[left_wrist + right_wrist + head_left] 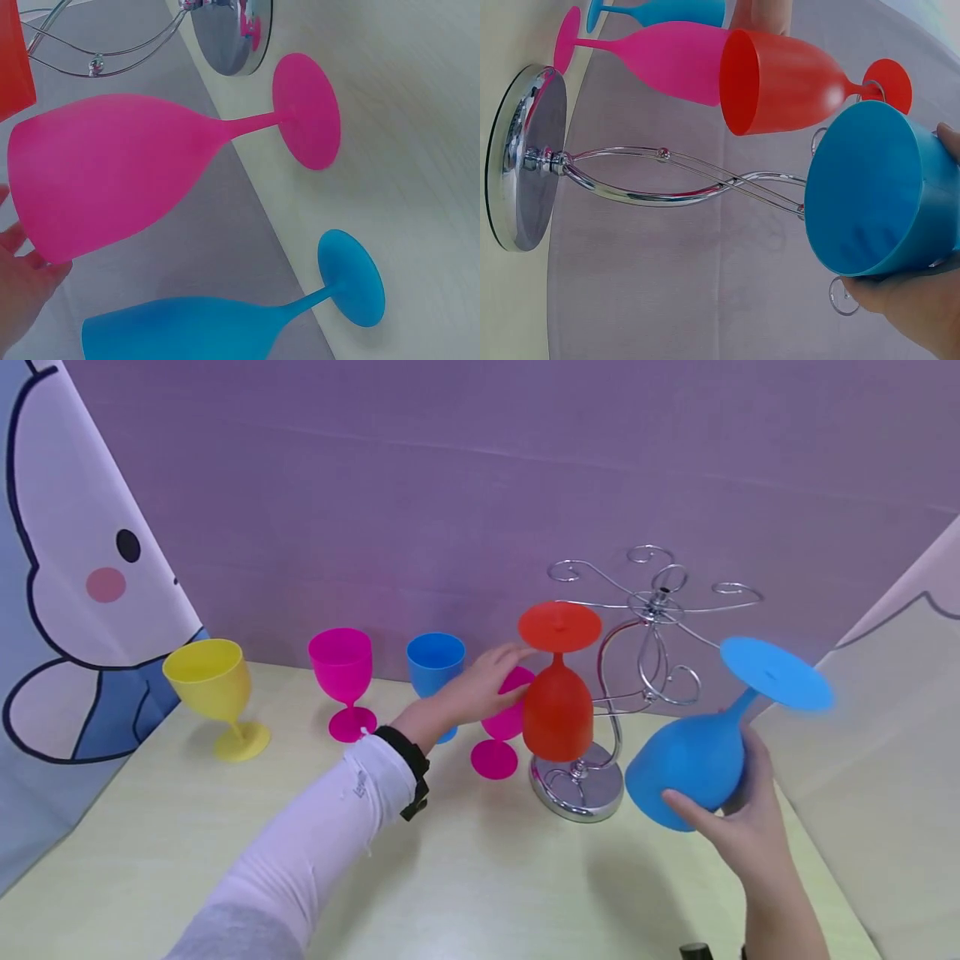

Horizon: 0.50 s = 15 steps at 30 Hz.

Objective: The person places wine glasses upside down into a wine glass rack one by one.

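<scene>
My right hand grips a blue goblet by its bowl. The goblet is tilted mouth-down, base up, right of a chrome goblet rack. A red goblet hangs upside down at the rack's left side. My left hand reaches in behind the red goblet, fingers extended, by the rim of a pink goblet. That goblet stands upright on the table, partly hidden by the hand and red goblet in the head view. Whether the fingers touch its rim, I cannot tell.
A second blue goblet, another pink goblet and a yellow goblet stand upright along the left and back of the table. The rack's round base rests near the back wall. Curled wire arms stick out at its top.
</scene>
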### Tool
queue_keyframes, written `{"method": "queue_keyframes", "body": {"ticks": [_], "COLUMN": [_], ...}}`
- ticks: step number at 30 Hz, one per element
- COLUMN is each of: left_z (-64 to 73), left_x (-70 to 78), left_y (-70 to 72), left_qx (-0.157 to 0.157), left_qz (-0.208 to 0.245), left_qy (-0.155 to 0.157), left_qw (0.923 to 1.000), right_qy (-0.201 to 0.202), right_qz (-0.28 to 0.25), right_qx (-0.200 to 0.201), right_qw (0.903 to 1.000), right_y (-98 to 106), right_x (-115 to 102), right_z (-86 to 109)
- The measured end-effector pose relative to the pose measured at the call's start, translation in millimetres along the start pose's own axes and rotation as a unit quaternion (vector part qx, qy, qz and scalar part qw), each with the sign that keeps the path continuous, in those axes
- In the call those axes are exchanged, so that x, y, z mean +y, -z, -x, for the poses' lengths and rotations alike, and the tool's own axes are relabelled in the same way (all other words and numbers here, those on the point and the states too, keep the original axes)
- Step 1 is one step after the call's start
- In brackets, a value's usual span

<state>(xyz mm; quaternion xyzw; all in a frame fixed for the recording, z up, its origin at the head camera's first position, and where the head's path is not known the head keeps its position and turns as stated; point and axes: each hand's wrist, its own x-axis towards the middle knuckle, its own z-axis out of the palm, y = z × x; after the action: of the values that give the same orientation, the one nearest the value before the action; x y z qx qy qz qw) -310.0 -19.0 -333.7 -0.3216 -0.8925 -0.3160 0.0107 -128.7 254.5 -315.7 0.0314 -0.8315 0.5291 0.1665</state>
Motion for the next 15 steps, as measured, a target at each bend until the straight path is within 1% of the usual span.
{"method": "queue_keyframes", "body": {"ticks": [5, 9, 15], "left_z": [-0.7, -2.0, -3.4], "left_x": [-0.4, -0.1, 0.4], "left_y": [-2.1, -4.3, -6.4], "left_qx": [-0.017, -0.024, -0.03], "left_qz": [-0.037, -0.069, -0.119], "left_qy": [-0.022, -0.032, -0.042], "left_qw": [0.9989, 0.9968, 0.9915], "right_qy": [0.009, 0.021, 0.034], "right_qz": [0.03, 0.05, 0.055], "right_qx": [-0.015, -0.035, -0.056], "right_qw": [0.9994, 0.9979, 0.9963], "right_y": [0, -2, -8], "right_x": [2, 3, 5], "right_z": [-8.8, -17.1, -26.3]}}
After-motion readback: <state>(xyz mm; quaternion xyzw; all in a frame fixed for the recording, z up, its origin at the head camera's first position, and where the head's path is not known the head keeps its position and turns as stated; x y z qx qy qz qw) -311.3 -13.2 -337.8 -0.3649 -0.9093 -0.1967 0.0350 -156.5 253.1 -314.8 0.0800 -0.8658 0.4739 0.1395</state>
